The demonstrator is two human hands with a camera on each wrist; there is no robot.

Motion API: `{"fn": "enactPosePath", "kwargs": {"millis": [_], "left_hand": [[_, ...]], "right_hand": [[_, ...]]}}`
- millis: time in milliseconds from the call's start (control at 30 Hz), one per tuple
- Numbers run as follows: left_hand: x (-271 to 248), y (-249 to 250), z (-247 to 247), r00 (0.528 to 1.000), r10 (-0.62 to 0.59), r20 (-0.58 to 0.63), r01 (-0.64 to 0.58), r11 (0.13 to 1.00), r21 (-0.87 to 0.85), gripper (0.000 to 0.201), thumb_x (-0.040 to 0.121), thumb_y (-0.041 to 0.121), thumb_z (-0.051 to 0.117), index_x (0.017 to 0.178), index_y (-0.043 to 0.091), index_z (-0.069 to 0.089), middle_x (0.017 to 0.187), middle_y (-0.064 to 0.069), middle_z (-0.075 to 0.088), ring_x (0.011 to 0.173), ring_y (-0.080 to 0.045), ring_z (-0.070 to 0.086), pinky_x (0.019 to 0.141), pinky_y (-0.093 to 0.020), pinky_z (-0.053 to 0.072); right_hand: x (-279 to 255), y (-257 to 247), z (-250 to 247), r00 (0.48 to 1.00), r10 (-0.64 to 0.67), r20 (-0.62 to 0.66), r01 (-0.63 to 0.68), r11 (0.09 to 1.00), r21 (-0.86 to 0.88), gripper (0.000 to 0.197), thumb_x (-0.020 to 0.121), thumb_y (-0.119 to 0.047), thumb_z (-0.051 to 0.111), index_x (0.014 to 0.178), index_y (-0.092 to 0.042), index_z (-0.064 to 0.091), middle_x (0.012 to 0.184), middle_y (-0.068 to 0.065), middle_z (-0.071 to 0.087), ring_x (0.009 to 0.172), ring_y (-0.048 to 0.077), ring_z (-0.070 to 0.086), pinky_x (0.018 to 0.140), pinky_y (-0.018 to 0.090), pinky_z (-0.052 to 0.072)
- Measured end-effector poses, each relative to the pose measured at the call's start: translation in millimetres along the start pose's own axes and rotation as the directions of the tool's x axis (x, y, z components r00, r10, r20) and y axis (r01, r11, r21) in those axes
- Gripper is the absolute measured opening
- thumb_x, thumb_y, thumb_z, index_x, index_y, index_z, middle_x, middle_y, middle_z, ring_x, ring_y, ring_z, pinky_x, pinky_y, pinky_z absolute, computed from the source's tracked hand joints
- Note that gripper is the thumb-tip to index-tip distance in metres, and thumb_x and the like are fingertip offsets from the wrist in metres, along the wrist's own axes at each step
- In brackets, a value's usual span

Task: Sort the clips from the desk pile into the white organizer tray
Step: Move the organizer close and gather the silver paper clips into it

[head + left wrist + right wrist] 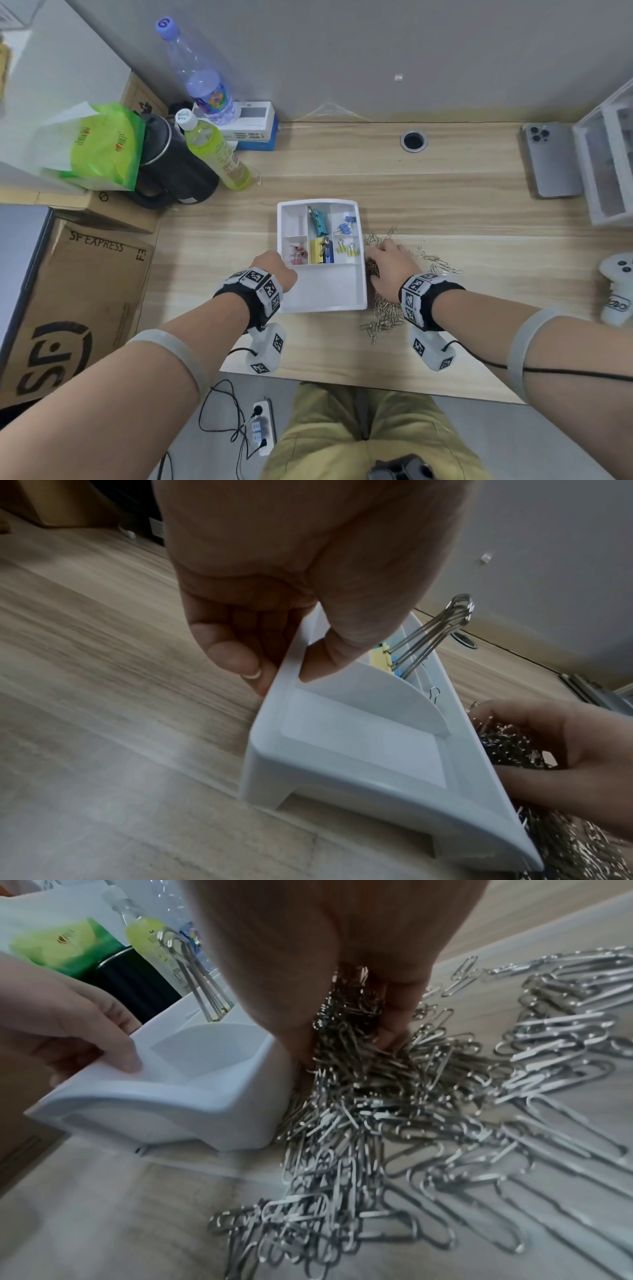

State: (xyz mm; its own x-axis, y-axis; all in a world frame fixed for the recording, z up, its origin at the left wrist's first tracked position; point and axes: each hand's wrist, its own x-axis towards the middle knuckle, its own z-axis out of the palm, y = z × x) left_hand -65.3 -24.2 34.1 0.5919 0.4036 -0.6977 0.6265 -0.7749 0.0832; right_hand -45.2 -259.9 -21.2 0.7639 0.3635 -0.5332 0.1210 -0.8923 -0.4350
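A white organizer tray (359,301) sits mid-desk with coloured binder clips (322,251) in its upper compartments; its wide front compartment holds nothing. My left hand (274,270) pinches the tray's left rim (284,669), thumb inside and fingers outside. A pile of silver paper clips (387,315) lies against the tray's right wall. My right hand (387,263) is dug into that pile, fingers curled round a bunch of paper clips (349,1020) right beside the tray (240,1096).
Bottles (215,154), a black kettle (174,164) and a green bag (102,147) crowd the back left. A phone (548,161) and a clear drawer unit (609,161) stand at the back right, a white controller (616,291) at the right edge. A cable hole (413,140) is behind the tray.
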Motion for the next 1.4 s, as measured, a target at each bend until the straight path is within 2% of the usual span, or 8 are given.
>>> {"fn": "enactPosePath", "kwargs": {"millis": [167, 267, 533, 667, 767, 933, 1267, 1400], "left_hand": [[0.9, 6.1, -0.5, 1.0, -0.015, -0.019, 0.014, 1.0, -0.024, 0.017, 0.081, 0.003, 0.048, 0.065, 0.009, 0.043, 0.063, -0.004, 0.047, 0.053, -0.02, 0.045, 0.052, -0.024, 0.038], [1.3, 10.4, -0.3, 0.999, -0.02, -0.04, 0.018, 0.999, -0.034, 0.02, 0.082, 0.003, 0.048, 0.064, 0.009, 0.043, 0.062, -0.004, 0.047, 0.052, -0.019, 0.043, 0.052, -0.023, 0.036], [2.3, 16.9, -3.3, 0.999, -0.043, 0.004, 0.044, 0.999, -0.02, 0.023, 0.081, 0.0, 0.049, 0.062, 0.01, 0.041, 0.06, -0.003, 0.045, 0.051, -0.017, 0.041, 0.05, -0.021, 0.034], [2.4, 17.5, -3.1, 0.999, -0.052, 0.014, 0.052, 0.998, -0.02, 0.022, 0.082, 0.001, 0.049, 0.063, 0.01, 0.042, 0.061, -0.003, 0.046, 0.052, -0.017, 0.042, 0.053, -0.023, 0.036], [2.5, 17.9, -2.9, 0.998, -0.057, 0.017, 0.058, 0.998, -0.007, 0.022, 0.082, 0.002, 0.049, 0.063, 0.01, 0.042, 0.061, -0.002, 0.046, 0.052, -0.017, 0.042, 0.055, -0.023, 0.037], [3.0, 17.4, -3.2, 0.998, -0.055, 0.036, 0.055, 0.998, -0.007, 0.021, 0.082, 0.002, 0.049, 0.064, 0.01, 0.042, 0.062, -0.003, 0.046, 0.052, -0.017, 0.042, 0.054, -0.023, 0.037], [4.6, 16.4, -3.7, 0.999, -0.02, 0.047, 0.02, 1.0, -0.009, 0.023, 0.084, 0.002, 0.05, 0.065, 0.01, 0.042, 0.062, -0.003, 0.045, 0.053, -0.017, 0.041, 0.05, -0.023, 0.035], [5.0, 14.3, -3.5, 0.999, -0.001, 0.036, 0.001, 1.0, 0.019, 0.026, 0.087, 0.009, 0.053, 0.064, 0.012, 0.042, 0.061, -0.001, 0.045, 0.052, -0.015, 0.042, 0.048, -0.022, 0.035]], "right_hand": [[1.9, 7.0, -14.5, 1.0, -0.011, 0.013, 0.011, 1.0, 0.029, 0.04, 0.087, -0.009, 0.061, 0.124, -0.025, 0.06, 0.114, 0.005, 0.052, 0.106, 0.026, 0.052, 0.095, 0.035, 0.044], [1.7, 11.9, -26.1, 1.0, -0.013, 0.018, 0.013, 1.0, 0.028, 0.024, 0.086, -0.011, 0.065, 0.106, -0.022, 0.066, 0.111, 0.002, 0.056, 0.104, 0.023, 0.056, 0.088, 0.032, 0.044], [-1.1, 14.7, -45.6, 0.999, -0.044, 0.023, 0.042, 0.995, 0.095, 0.013, 0.083, -0.017, 0.071, 0.094, -0.022, 0.07, 0.101, -0.008, 0.063, 0.067, 0.013, 0.061, 0.065, 0.027, 0.05], [-2.4, -2.4, -48.5, 0.99, -0.133, 0.036, 0.126, 0.979, 0.161, 0.011, 0.082, -0.021, 0.072, 0.089, -0.029, 0.069, 0.118, -0.006, 0.066, 0.094, 0.02, 0.067, 0.086, 0.037, 0.055], [-3.9, -20.8, -46.5, 0.979, -0.201, 0.039, 0.19, 0.962, 0.197, 0.011, 0.084, -0.021, 0.072, 0.095, -0.025, 0.071, 0.121, -0.002, 0.065, 0.11, 0.016, 0.06, 0.097, 0.032, 0.048], [-3.2, -47.9, -26.3, 0.967, -0.249, 0.063, 0.234, 0.956, 0.178, 0.019, 0.083, -0.016, 0.07, 0.1, -0.024, 0.072, 0.109, -0.003, 0.067, 0.099, 0.015, 0.061, 0.092, 0.029, 0.05], [-2.8, -58.1, -7.6, 0.954, -0.273, 0.122, 0.249, 0.952, 0.179, 0.034, 0.087, -0.016, 0.067, 0.119, -0.027, 0.07, 0.12, -0.006, 0.069, 0.107, 0.014, 0.064, 0.097, 0.029, 0.05], [-8.6, -53.6, -20.3, 0.959, -0.283, 0.014, 0.278, 0.95, 0.141, 0.032, 0.089, -0.016, 0.059, 0.116, -0.03, 0.07, 0.115, -0.01, 0.07, 0.098, 0.011, 0.066, 0.091, 0.031, 0.054]]}}
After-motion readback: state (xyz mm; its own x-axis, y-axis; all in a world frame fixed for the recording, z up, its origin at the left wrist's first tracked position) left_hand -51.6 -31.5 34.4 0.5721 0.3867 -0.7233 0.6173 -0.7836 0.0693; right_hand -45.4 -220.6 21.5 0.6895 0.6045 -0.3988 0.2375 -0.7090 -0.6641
